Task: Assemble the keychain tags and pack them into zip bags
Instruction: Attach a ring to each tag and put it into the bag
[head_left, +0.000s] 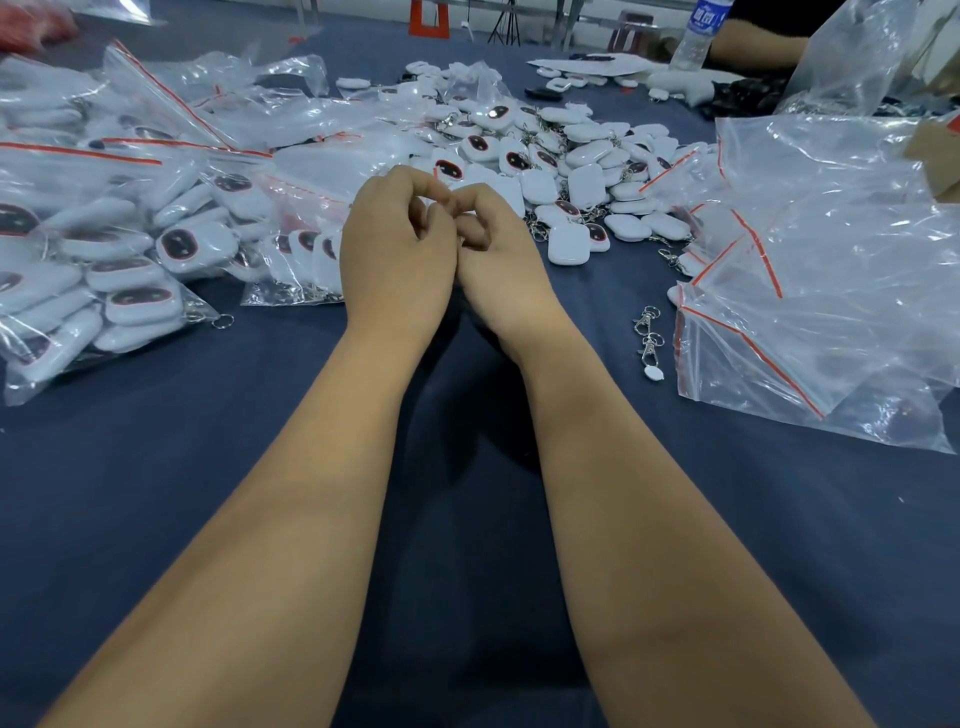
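Observation:
My left hand (395, 244) and my right hand (498, 260) meet above the middle of the dark blue tablecloth (208, 467), fingers curled and fingertips pressed together. They pinch a small keychain part that the fingers almost entirely hide. Just beyond them lies a heap of loose white keychain tags (582, 171) with dark red-rimmed faces and metal clasps. Zip bags filled with tags (104, 260) lie to the left. Empty zip bags with red seals (810, 312) are piled on the right.
Two loose metal clasps (648, 338) lie beside the empty bags. At the far right a water bottle (701, 36) stands next to another person's arm (758, 44). Bare cloth stretches under my forearms toward the near edge.

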